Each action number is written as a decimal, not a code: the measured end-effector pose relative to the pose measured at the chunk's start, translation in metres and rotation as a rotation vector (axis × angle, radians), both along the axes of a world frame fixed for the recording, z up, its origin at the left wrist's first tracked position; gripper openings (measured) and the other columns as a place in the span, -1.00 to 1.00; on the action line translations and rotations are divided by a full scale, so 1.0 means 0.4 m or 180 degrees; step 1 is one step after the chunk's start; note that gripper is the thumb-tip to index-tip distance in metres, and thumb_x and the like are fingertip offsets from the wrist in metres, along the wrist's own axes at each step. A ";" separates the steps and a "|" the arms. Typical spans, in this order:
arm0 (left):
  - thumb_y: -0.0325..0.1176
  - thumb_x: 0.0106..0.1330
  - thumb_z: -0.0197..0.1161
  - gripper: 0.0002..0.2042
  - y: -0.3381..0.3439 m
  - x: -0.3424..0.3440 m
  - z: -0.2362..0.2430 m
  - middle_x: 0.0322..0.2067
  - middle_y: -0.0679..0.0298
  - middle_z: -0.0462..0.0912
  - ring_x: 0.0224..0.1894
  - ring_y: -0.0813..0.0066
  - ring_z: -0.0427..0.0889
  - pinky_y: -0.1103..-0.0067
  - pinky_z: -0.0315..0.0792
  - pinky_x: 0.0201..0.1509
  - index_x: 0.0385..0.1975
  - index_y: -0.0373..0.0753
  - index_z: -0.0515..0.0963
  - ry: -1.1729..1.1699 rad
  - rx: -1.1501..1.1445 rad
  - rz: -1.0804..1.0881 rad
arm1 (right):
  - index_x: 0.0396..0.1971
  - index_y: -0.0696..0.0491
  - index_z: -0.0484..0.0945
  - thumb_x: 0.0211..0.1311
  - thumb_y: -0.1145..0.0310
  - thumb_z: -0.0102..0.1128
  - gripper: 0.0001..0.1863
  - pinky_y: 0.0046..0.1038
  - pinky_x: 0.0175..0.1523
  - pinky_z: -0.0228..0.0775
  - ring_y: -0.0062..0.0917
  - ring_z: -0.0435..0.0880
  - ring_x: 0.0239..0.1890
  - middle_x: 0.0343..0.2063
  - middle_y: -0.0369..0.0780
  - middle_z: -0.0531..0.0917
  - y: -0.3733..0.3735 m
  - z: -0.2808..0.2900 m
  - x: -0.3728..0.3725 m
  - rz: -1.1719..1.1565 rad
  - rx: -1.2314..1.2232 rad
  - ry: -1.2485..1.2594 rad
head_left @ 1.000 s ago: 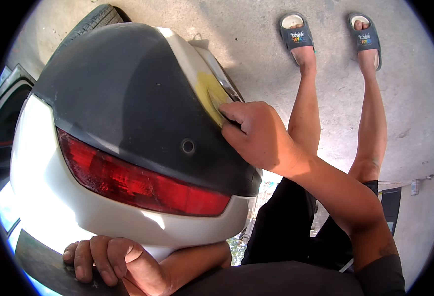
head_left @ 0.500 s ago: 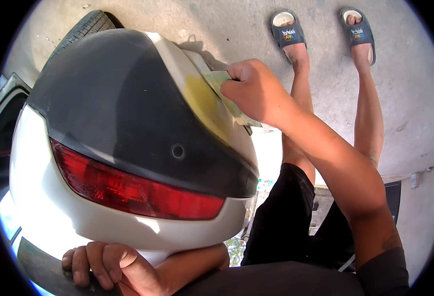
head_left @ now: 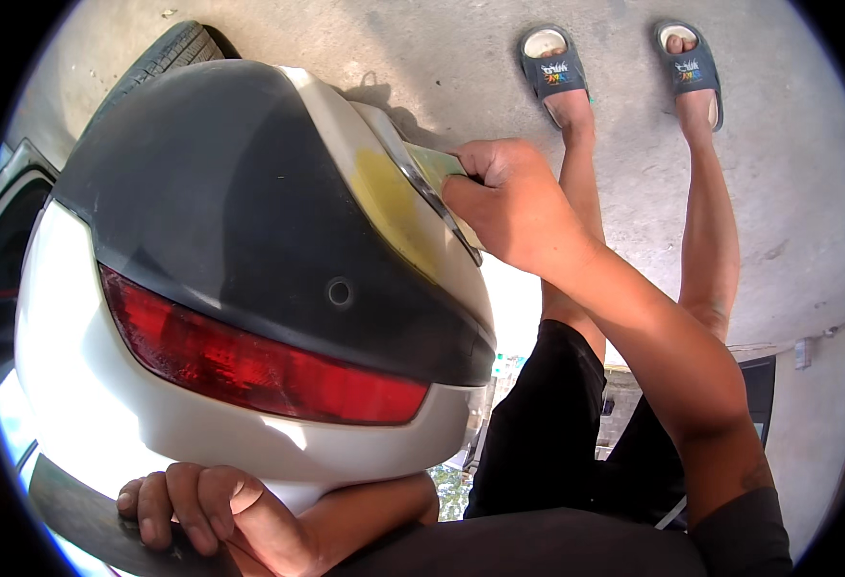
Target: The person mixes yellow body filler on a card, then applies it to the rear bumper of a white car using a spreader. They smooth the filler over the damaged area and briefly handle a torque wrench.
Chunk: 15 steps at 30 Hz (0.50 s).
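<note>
In my right hand [head_left: 514, 197] a thin pale-green sheet [head_left: 432, 165] is pinched between thumb and fingers. The sheet is at the outer side of the car bumper's dark edge trim, next to a smooth yellow filler patch [head_left: 384, 197] on the white paint. Part of it is hidden by my hand and the trim. My left hand [head_left: 216, 514] rests with loosely bent fingers on a dark car surface [head_left: 76, 500] at the lower left, and nothing shows in it. Between the hands lies the bumper's black section [head_left: 211, 183], with a red light [head_left: 259, 356] below.
A tyre [head_left: 168, 62] stands behind the bumper at the upper left, and part of another vehicle [head_left: 19, 212] shows at the far left. My sandalled feet [head_left: 557, 77] are on the concrete floor [head_left: 797, 173] at the upper right.
My right hand has moved slightly down and right with the sheet, off the face of the yellow patch to the outer side of the trim. My left hand stays in place.
</note>
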<state>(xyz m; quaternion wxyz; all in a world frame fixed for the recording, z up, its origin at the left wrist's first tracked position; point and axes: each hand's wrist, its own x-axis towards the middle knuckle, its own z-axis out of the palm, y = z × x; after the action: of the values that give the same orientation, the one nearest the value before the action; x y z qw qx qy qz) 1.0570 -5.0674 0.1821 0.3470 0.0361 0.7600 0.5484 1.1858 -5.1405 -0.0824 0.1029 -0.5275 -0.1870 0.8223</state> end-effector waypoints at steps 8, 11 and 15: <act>-0.36 0.43 0.23 -0.78 -0.024 -0.044 0.032 -0.38 0.27 0.51 -0.48 0.55 0.36 0.57 0.22 -0.39 -0.02 -0.19 0.43 -0.0463 0.0659 -0.0357 | -0.55 0.27 0.46 0.13 0.43 0.10 -0.80 -0.08 -0.32 0.32 0.07 0.51 -0.48 -0.57 0.15 0.49 -0.010 0.038 -0.051 0.0135 0.0591 0.0024; -0.37 0.44 0.21 -0.80 -0.025 -0.035 0.028 -0.38 0.27 0.51 -0.48 0.56 0.35 0.57 0.21 -0.39 -0.03 -0.20 0.43 -0.0419 0.0656 -0.0306 | -0.51 0.27 0.51 0.13 0.43 0.09 -0.82 -0.11 -0.33 0.33 0.04 0.53 -0.49 -0.58 0.13 0.50 -0.016 0.054 -0.022 0.0028 0.0417 0.0047; -0.39 0.43 0.21 -0.82 -0.031 -0.026 0.032 -0.40 0.27 0.50 -0.50 0.56 0.34 0.57 0.21 -0.39 -0.05 -0.20 0.43 -0.0406 0.0668 -0.0263 | -0.51 0.25 0.51 0.12 0.46 0.07 -0.85 -0.13 -0.34 0.34 0.02 0.53 -0.50 -0.61 0.11 0.49 -0.052 0.018 -0.010 -0.0103 0.0271 -0.0181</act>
<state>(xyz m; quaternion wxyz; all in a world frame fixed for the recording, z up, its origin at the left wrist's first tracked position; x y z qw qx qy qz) 1.0467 -5.0799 0.1947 0.4112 0.0685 0.6726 0.6113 1.1818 -5.1611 -0.0751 0.1332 -0.5487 -0.2161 0.7966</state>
